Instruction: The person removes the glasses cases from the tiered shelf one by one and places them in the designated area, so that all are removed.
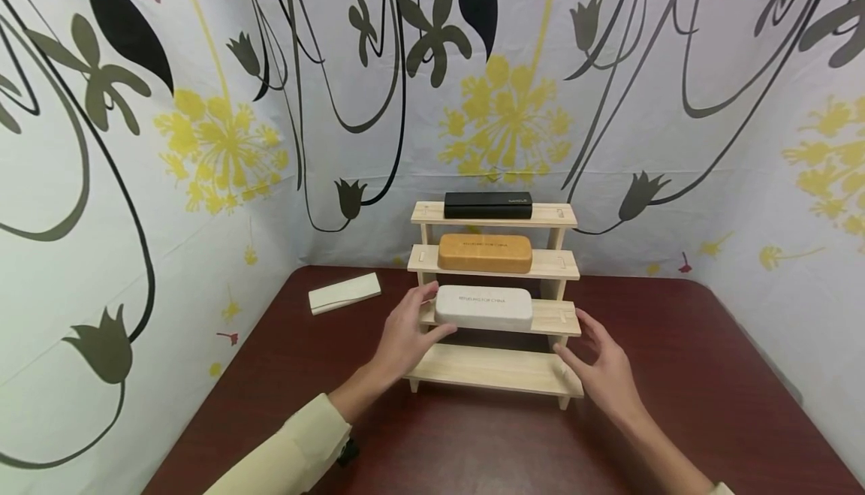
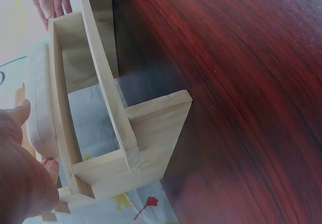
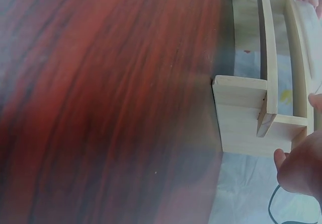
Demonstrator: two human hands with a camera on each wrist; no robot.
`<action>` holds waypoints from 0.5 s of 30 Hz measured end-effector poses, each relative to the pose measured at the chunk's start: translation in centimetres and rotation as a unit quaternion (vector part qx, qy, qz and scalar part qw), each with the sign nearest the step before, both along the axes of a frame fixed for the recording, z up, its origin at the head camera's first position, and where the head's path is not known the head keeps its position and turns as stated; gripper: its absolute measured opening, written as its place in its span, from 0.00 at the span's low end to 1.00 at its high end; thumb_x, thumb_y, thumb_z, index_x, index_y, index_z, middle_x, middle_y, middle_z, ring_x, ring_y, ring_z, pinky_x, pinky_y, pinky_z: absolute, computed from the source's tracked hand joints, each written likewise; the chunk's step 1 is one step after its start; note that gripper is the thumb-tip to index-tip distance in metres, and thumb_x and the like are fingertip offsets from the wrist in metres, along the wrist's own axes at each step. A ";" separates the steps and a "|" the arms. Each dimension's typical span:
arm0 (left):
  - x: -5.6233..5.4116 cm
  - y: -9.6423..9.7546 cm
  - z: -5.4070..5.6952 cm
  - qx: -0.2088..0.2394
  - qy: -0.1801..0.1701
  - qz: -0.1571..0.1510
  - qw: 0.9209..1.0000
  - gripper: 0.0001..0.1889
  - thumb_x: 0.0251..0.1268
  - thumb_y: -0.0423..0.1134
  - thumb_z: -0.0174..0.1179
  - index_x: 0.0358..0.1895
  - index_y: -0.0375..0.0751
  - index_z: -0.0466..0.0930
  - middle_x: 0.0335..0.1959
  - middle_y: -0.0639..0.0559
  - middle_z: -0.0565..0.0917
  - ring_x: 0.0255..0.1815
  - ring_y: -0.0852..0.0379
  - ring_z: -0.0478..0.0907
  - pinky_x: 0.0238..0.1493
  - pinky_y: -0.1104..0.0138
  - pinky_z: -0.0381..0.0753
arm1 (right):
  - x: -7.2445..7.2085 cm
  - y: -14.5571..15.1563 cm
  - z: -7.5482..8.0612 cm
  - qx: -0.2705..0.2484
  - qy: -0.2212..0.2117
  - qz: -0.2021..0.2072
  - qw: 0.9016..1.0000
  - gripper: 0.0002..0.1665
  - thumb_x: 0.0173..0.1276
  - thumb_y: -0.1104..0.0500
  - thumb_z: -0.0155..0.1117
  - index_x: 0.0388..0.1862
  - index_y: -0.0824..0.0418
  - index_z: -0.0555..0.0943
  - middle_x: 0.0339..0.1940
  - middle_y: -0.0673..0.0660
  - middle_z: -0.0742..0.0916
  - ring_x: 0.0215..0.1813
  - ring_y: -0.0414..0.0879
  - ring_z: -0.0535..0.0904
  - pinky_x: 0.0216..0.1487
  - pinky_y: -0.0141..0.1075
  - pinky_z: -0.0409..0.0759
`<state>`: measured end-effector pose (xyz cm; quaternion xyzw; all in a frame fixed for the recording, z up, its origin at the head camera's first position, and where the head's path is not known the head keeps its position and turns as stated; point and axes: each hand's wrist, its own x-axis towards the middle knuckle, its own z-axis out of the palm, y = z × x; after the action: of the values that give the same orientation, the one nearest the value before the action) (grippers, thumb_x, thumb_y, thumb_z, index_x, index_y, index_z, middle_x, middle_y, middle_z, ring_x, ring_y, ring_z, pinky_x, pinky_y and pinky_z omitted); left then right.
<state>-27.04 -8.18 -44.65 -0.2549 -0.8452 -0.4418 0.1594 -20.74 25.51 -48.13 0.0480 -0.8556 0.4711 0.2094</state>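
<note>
- Table (image 1: 486, 446): dark red-brown, streaked grain, bare at the near edge.
- Left sleeve (image 1: 290, 442): pale, over the forearm, lower left.
- Right hand (image 1: 608, 375): thumb and fingers apart, wide, nothing held; at the right end of the stand's second tier from the bottom. Contact with the wood: cannot tell.
- Left hand (image 1: 405, 336): thumb and fingers parted about the left end of the white case; firm hold not evident, contact cannot tell.
- Wooden stand (image 1: 489, 369): four stepped tiers, lowest one bare.
- White case (image 1: 483, 308): lies lengthwise on second tier, lettering on top, left of centre.
- Orange case (image 1: 485, 255): third tier, lengthwise.
- Pale flat case (image 1: 345, 294): on the table, left of stand, angled, well apart from it.
- Black case (image 1: 488, 206): top tier.
- Patterned cloth (image 1: 419, 134): behind, flowers and stems.
</note>
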 end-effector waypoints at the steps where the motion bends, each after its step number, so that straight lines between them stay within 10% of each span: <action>1: 0.0 0.0 0.0 0.003 -0.002 -0.002 1.000 0.42 0.64 0.43 0.79 0.77 0.37 0.68 0.72 0.42 0.76 0.70 0.44 0.78 0.69 0.50 0.78 | -0.1 0.0 0.0 0.000 -0.001 -0.001 1.000 0.46 0.71 0.56 0.78 0.82 0.63 0.67 0.71 0.69 0.81 0.68 0.65 0.81 0.62 0.28 0.77; 7: -0.1 0.3 -0.1 0.001 -0.014 0.005 1.000 0.44 0.65 0.45 0.78 0.79 0.38 0.66 0.74 0.43 0.75 0.70 0.45 0.79 0.68 0.50 0.79 | -0.7 0.2 0.1 0.000 -0.007 -0.002 1.000 0.44 0.72 0.55 0.77 0.81 0.64 0.68 0.74 0.70 0.78 0.72 0.66 0.77 0.65 0.22 0.72; 15: -0.6 0.6 -0.5 -0.025 -0.018 0.021 0.999 0.44 0.65 0.46 0.78 0.79 0.36 0.66 0.73 0.43 0.75 0.69 0.48 0.78 0.67 0.53 0.80 | -1.4 0.3 0.5 0.013 -0.010 -0.008 1.000 0.43 0.72 0.57 0.76 0.80 0.67 0.68 0.74 0.72 0.77 0.72 0.68 0.77 0.66 0.58 0.76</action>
<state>-27.63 -7.56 -45.12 -0.2326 -0.8640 -0.4217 0.1467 -22.14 25.83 -47.64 0.0387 -0.8639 0.4590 0.2040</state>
